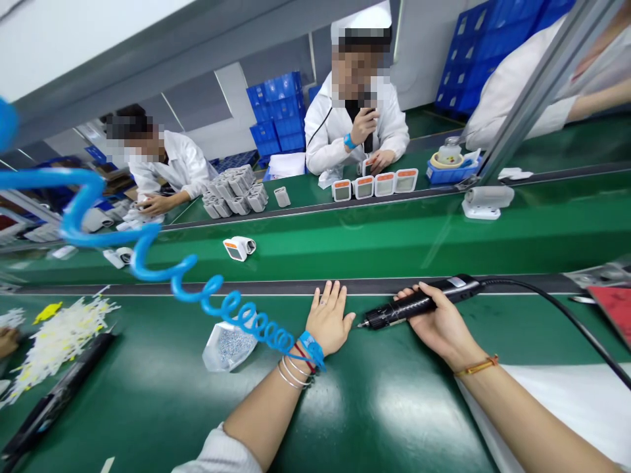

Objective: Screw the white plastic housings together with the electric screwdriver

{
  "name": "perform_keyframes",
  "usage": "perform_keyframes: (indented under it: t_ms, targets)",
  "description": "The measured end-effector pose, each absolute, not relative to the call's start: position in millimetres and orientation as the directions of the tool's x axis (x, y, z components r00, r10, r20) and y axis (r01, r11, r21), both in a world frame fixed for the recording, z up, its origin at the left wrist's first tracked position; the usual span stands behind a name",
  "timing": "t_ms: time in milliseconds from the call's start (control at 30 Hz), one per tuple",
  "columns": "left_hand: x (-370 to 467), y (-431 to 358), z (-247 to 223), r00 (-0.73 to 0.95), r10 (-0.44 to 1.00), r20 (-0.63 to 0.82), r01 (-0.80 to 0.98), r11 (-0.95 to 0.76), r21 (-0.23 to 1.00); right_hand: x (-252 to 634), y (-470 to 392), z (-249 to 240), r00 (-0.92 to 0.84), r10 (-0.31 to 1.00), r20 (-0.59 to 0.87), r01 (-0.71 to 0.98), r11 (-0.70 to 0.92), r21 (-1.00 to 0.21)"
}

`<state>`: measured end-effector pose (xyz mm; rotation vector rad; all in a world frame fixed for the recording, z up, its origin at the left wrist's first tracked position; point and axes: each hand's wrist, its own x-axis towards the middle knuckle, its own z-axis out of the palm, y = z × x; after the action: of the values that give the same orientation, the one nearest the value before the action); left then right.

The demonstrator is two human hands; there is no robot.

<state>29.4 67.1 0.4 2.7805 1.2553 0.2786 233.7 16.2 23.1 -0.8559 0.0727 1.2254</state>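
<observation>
My left hand (330, 320) lies flat on the green table at its far edge, fingers spread and nothing held. Round that wrist is a blue strap (311, 348) joined to a coiled blue cord (246, 315). My right hand (436, 325) is wrapped round a black electric screwdriver (419, 305), which is held level with its bit pointing left toward my left thumb. A black cable runs from the tool's rear off to the right. Left of my left wrist stands a white dish (229, 347) of small metallic pieces, likely screws.
Beyond the table edge runs a green conveyor belt (345, 243) bearing several white devices, one with an orange-topped screen (239, 247). A second black tool (59, 394) and a heap of white-yellow strips (64, 338) lie left. White sheet (557, 407) is at right. Co-workers sit opposite.
</observation>
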Motion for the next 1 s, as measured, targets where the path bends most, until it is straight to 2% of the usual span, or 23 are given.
perform_keyframes:
  t_ms: [100,167,233,267,300,333,367,400,433,500,567,800,1000]
  targets:
    - [30,66,2,0.62,0.764,0.178,0.705,-0.642,0.301,234,16,24,0.376,0.789,-0.487,-0.844,0.074,-0.532]
    - [32,69,4,0.513,0.807,0.292,0.611,-0.583,0.536,234,16,24,0.37,0.79,-0.488,-0.845,0.068,-0.53]
    - [32,74,7,0.283,0.884,0.372,0.337,-0.455,0.824,234,16,25,0.366,0.793,-0.487,-0.846,0.064,-0.53]
    - [31,78,9,0.169,0.928,0.333,0.118,-0.354,0.928,234,16,25,0.366,0.792,-0.488,-0.846,0.064,-0.53]
    - [29,82,10,0.115,0.965,0.235,-0.12,-0.221,0.968,234,16,26,0.369,0.79,-0.49,-0.845,0.066,-0.53]
    - [27,86,12,0.134,0.985,0.111,-0.337,-0.06,0.939,233,17,26,0.372,0.787,-0.493,-0.845,0.067,-0.53]
    - [25,90,14,0.209,0.978,-0.002,-0.501,0.109,0.859,233,17,26,0.376,0.784,-0.495,-0.845,0.07,-0.531]
    - [22,92,16,0.304,0.949,-0.085,-0.599,0.259,0.757,233,17,27,0.379,0.781,-0.496,-0.844,0.072,-0.531]
    - [20,94,18,0.388,0.912,-0.135,-0.646,0.373,0.666,233,17,27,0.381,0.78,-0.497,-0.844,0.074,-0.531]
    - [17,94,21,0.475,0.861,-0.182,-0.677,0.49,0.55,234,17,26,0.378,0.782,-0.495,-0.845,0.072,-0.53]
    - [16,92,23,0.507,0.836,-0.21,-0.676,0.537,0.504,235,17,24,0.368,0.791,-0.489,-0.847,0.068,-0.527]
    - [18,89,22,0.567,0.794,-0.22,-0.658,0.597,0.459,236,18,18,0.358,0.814,-0.457,-0.842,0.071,-0.534]
    - [18,89,22,0.574,0.783,-0.238,-0.64,0.611,0.466,235,17,22,0.361,0.797,-0.485,-0.843,0.057,-0.534]
